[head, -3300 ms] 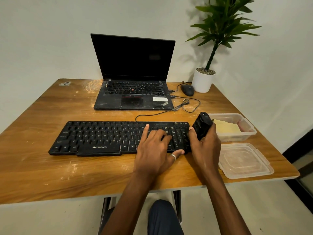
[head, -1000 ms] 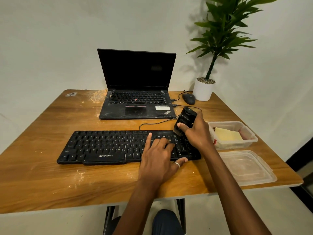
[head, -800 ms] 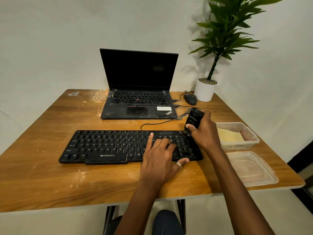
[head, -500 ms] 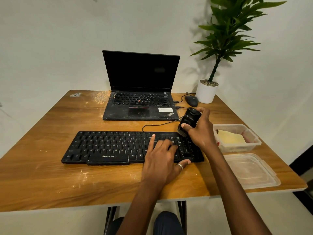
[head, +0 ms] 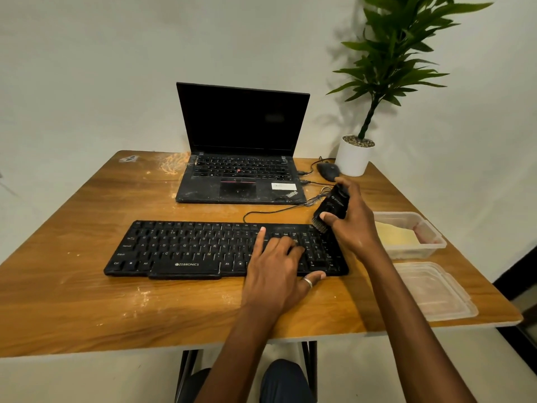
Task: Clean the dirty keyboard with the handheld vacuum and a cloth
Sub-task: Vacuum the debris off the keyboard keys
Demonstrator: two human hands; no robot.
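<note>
A black keyboard (head: 186,248) lies across the middle of the wooden table (head: 87,301). My left hand (head: 279,269) rests flat on its right half, fingers spread over the keys and thumb at the front edge. My right hand (head: 354,225) grips a small black handheld vacuum (head: 334,207), its brush end tilted down onto the keyboard's far right corner. A yellow cloth (head: 395,237) lies in a clear plastic tub (head: 430,242) to the right.
An open black laptop (head: 241,173) stands behind the keyboard, its cable looping between them. A mouse (head: 328,171) and a white potted plant (head: 354,158) sit at the back right. The tub's clear lid (head: 433,292) lies near the right front edge.
My right hand brought the vacuum from the keyboard's right end to its far right corner, shifting it a little back and forth there. My left hand stayed on the keys.
</note>
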